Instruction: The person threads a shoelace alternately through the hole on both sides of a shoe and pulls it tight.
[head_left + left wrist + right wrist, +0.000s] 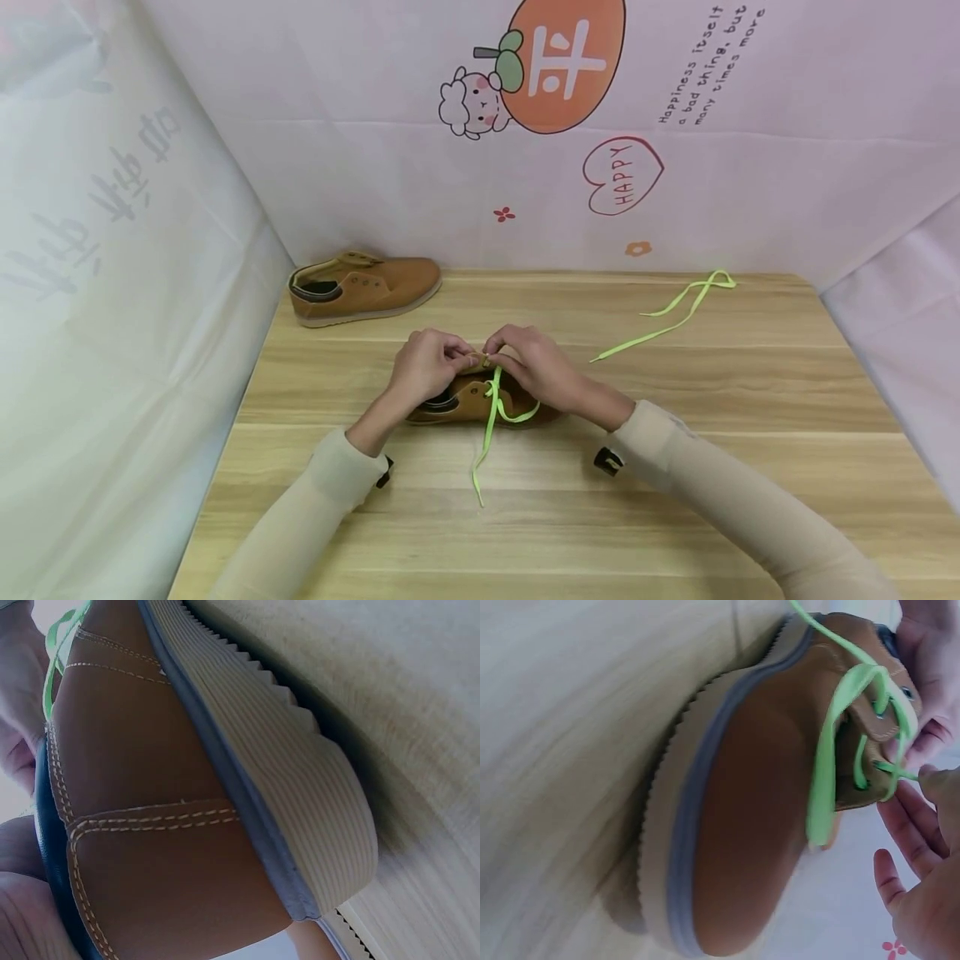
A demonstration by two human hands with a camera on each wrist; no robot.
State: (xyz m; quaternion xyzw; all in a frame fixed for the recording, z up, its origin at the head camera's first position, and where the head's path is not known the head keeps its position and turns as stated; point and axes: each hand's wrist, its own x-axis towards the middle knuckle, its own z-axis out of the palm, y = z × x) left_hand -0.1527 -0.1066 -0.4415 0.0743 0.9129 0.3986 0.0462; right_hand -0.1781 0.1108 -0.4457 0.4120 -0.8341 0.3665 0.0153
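A brown leather shoe point(467, 407) with a ribbed pale sole point(300, 772) stands under both hands, toe to the right. A neon green shoelace point(845, 697) is threaded through some of its eyelets, one long end trailing down onto the table. My left hand point(426, 367) pinches the far eyelet flap point(477, 362) of the shoe between thumb and fingers. Across from it, my right hand point(542, 367) pinches the lace where it comes out at an eyelet of that flap; its other fingers spread loosely in the right wrist view.
A second brown shoe point(375, 287), without a lace, stands at the back left of the wooden table point(675, 533). Another green shoelace point(675, 321) lies loose at the back right. White printed cloth point(375, 167) hangs behind the table and along its sides.
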